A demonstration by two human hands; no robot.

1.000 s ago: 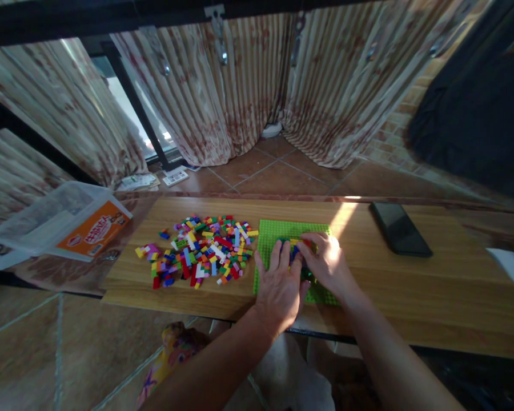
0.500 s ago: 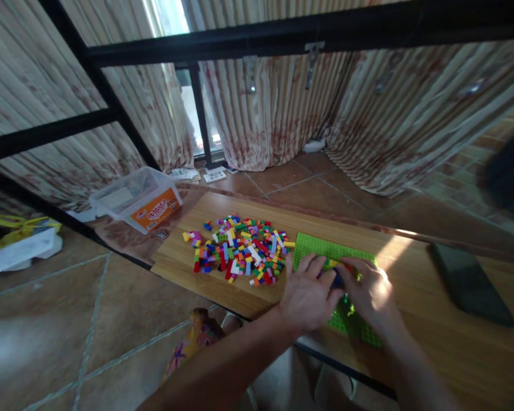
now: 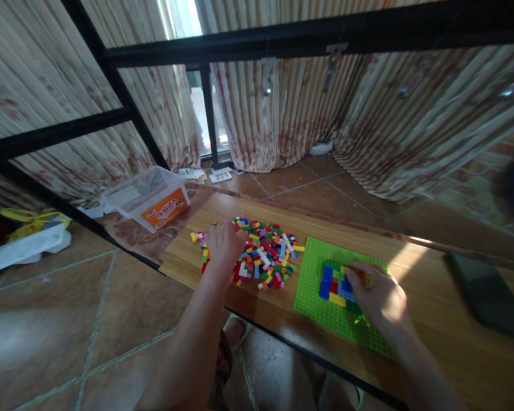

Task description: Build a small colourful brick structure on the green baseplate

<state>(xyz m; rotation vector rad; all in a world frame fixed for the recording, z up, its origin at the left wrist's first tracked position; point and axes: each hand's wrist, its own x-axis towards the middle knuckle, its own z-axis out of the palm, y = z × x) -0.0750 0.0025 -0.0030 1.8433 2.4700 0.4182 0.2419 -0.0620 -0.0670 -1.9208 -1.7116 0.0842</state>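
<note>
My left hand is over the left part of a heap of small coloured toy bricks. Its fingers point down behind the knuckles, so their tips and anything in them are hidden. On a green studded baseplate sits a flat block of joined bricks in blue, red, yellow and green. My right hand rests at the right side of this block, thumb and fingers drawn together at its edge. Whatever is between those fingertips is covered by the hand.
A clear plastic tub with an orange label stands beyond the wooden table's left end. A dark flat object lies on the table at right. Black metal bars cross in front of striped curtains.
My left hand has left the baseplate and moved left to the brick heap, uncovering the joined bricks. My right hand stays at the block. The view has shifted slightly.
</note>
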